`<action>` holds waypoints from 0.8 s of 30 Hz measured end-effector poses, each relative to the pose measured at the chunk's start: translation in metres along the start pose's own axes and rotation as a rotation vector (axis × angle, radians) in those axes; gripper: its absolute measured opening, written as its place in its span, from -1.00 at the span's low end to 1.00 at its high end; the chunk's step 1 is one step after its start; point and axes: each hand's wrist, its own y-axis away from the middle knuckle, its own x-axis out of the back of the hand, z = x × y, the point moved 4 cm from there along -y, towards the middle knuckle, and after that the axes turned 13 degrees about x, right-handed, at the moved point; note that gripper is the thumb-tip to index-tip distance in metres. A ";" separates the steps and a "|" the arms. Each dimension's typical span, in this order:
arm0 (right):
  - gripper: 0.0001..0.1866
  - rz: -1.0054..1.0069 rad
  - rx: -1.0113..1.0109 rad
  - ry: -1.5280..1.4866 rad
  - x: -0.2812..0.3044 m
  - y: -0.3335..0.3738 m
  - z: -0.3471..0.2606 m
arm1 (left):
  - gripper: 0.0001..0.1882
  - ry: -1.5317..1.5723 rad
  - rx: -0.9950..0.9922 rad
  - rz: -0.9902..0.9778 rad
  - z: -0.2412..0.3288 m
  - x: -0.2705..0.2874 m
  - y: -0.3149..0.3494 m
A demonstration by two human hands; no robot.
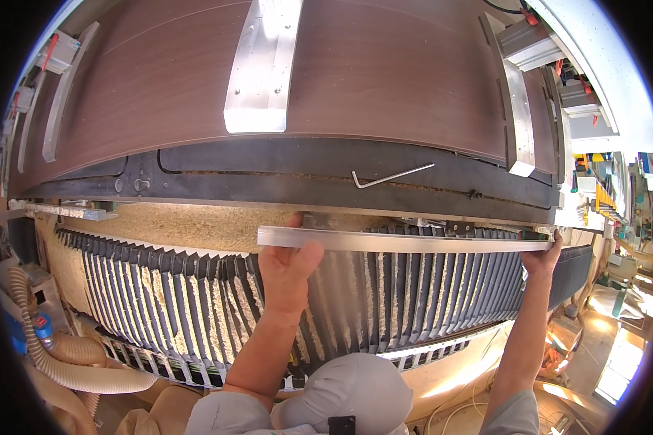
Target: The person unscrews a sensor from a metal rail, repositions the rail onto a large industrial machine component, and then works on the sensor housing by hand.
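Observation:
A long, straight silvery metal bar (406, 240) lies across both my hands, close to the front edge of the machine's dark bed. My left hand (289, 275) grips its left end, with the thumb on the near side and fingers reaching behind. At the right end, my right hand (543, 255) is closed round the bar from below. Just beyond the bar, an L-shaped hex key (395, 176) rests on the black bed strip (268, 163). Below the bar runs a dark pleated bellows cover (428, 290), its folds filled with pale sawdust.
A large brown panel (384, 80) spans the far side, crossed by a wide metal beam (261, 72) and a narrower one (517, 109) at the right. Sawdust (189, 225) is piled behind the bellows. Ribbed hoses (80, 362) curl at the lower left.

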 end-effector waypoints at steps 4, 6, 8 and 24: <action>-0.45 -0.022 -0.008 -0.015 0.001 -0.004 0.004 | -0.27 -0.009 0.004 0.009 0.000 0.001 -0.002; -0.46 -0.020 -0.010 -0.021 -0.003 0.000 0.003 | -0.26 -0.005 0.019 0.020 0.001 0.001 -0.001; -0.46 -0.022 -0.003 -0.033 -0.007 0.004 0.001 | -0.25 -0.022 0.016 0.021 0.003 0.000 0.000; -0.45 -0.006 -0.009 -0.010 -0.005 0.004 0.004 | -0.17 -0.058 -0.020 0.058 0.005 -0.011 0.001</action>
